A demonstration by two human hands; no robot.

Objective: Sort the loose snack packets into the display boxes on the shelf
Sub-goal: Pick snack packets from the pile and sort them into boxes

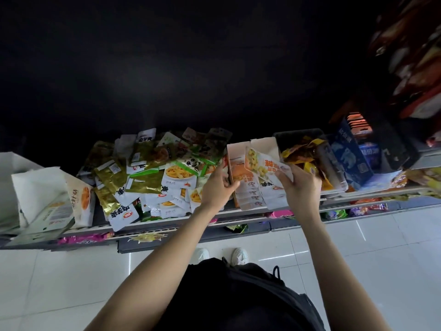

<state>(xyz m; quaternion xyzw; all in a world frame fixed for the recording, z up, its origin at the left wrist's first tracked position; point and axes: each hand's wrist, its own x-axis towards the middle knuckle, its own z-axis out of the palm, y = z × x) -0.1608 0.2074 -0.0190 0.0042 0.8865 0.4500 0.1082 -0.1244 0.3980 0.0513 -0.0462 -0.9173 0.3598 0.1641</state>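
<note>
Nearest my camera is a black garment [229, 299] at the bottom of the head view, with two white shoes [220, 255] on the pale tiled floor [381, 259] beyond it. Both bare forearms reach up from there to the shelf [191, 225].

My right hand [299, 185] has its grip clamped on a white snack packet [265, 164] printed with yellow pieces and orange lettering; fingers curl round its lower right corner and hold it tilted over the open display box [253, 173]. That box sits on the shelf between my two hands, with a row of white packets already standing inside it.

My left hand [218, 185] is at the left wall of the same box, its fingers curled together at the edge. I cannot tell if the grip pinches the cardboard or a packet there.

Left of that hand lies a loose pile of packets [152, 173], gold, white and green, spread across the shelf and overlapping. Further left stand white cardboard boxes [45, 194], partly open. Right of the display box is a clear bin [310, 158] of yellow and orange packets, then a blue box [350, 156]. More packets show on the lower shelf [334, 212] below. Above everything the frame is dark.
</note>
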